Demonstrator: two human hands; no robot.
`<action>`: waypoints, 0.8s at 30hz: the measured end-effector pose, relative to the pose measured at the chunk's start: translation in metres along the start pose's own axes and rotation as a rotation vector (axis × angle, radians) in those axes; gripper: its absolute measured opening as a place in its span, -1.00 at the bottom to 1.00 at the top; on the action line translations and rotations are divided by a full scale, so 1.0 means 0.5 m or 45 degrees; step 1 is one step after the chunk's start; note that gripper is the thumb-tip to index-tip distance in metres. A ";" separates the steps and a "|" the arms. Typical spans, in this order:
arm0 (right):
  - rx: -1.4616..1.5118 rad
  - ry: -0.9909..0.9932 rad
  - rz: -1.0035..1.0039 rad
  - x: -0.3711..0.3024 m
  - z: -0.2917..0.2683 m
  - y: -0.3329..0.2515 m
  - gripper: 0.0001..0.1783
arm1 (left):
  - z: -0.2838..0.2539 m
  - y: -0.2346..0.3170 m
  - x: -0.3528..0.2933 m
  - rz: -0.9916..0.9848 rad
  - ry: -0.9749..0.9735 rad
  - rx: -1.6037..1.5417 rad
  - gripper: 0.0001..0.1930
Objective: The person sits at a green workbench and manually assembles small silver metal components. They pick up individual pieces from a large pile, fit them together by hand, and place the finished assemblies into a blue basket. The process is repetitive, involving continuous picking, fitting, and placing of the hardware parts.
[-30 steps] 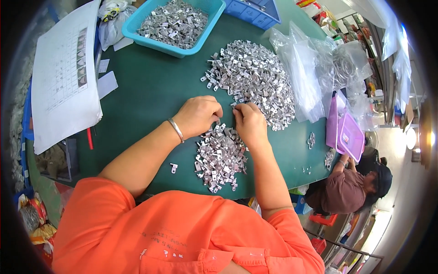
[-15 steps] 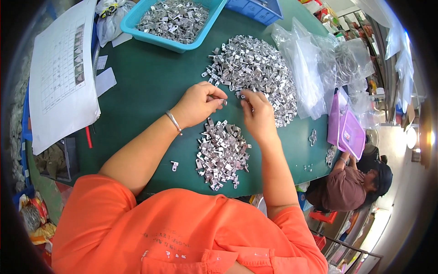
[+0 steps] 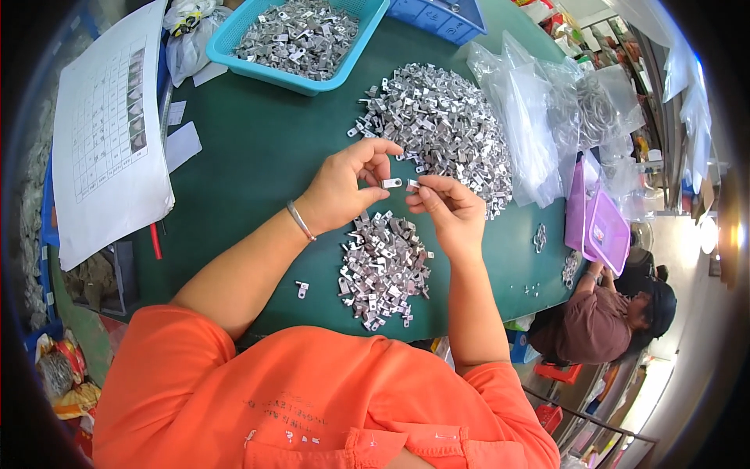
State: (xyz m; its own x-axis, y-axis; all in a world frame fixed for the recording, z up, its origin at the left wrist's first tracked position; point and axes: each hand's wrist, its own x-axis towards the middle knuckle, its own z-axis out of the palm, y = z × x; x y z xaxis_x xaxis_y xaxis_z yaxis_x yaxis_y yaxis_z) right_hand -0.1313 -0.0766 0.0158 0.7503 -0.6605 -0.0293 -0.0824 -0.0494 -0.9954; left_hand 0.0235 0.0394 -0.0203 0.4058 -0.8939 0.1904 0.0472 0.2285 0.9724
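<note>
My left hand [image 3: 344, 178] pinches a small silver metal bracket [image 3: 391, 183] with a hole in it, its index finger bent above. Facing it, my right hand [image 3: 453, 209] holds another small metal piece [image 3: 412, 185] between thumb and fingertips. The two pieces are close together with a slight gap. Beyond my hands lies a large heap of silver brackets [image 3: 445, 117]. A smaller pile of brackets [image 3: 383, 270] sits nearer to me, below and between my wrists. One loose bracket [image 3: 302, 289] lies left of that pile.
A turquoise basket [image 3: 312, 84] of metal pieces and a blue bin [image 3: 437, 22] stand at the back. Clear plastic bags [image 3: 523, 125] lie right of the heap. Printed sheets [image 3: 109, 156] rest at left. A person [image 3: 594, 324] sits at right by a purple basket [image 3: 576, 207].
My hands have come closer together. My right hand has moved back from the big heap's edge, lower and toward the left one. The bracket in my left hand now shows plainly.
</note>
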 end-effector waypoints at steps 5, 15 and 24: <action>0.103 -0.285 0.021 -0.015 -0.021 -0.018 -0.84 | 0.002 0.011 -0.002 0.068 -0.071 0.079 -0.50; -0.921 -0.300 -0.584 0.097 0.051 -0.024 -0.74 | -0.048 -0.013 0.017 0.149 0.356 0.695 -0.78; -1.192 -0.530 -0.898 0.115 0.064 0.027 -0.54 | -0.048 -0.028 0.010 0.070 0.242 0.803 -0.46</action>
State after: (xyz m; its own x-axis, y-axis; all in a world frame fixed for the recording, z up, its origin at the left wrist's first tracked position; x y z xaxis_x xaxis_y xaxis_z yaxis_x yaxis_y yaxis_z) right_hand -0.0681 -0.0913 -0.0025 0.9575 0.0067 0.2882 0.1155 -0.9249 -0.3623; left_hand 0.0467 0.0407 -0.0360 0.5490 -0.7906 0.2713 -0.4985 -0.0492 0.8655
